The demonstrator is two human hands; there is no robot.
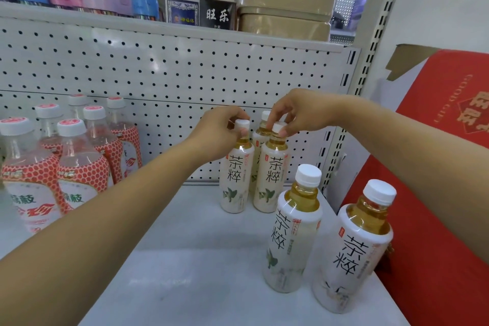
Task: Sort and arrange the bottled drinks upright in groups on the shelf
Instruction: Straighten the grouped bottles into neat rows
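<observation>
Head view, live: clamping the left grip [222,130] down on the cap of the left tea bottle [236,174], fingertips curled round it, and pinching the cap of the right tea bottle [271,174] with the right grip [296,114] in the same way. Holding both by the top, most likely to keep them upright and slide them snug together at the back of the shelf [198,259], close to the pegboard [185,74]. Spotting a rear tea bottle [260,131] tucked just behind that pair, seen only by cap and shoulder. Noting, nearer the front edge and well apart from the trio, a near tea bottle [293,230] and a nearest tea bottle [354,251], both upright, probably next for the group. Counting up: five tea bottles, all standing. Over on the left, already bunched as a separate group, red-patterned bottles [82,174], six caps counted, though partly cut by the frame edge. Leaning in at the right, one red carton [436,219].
</observation>
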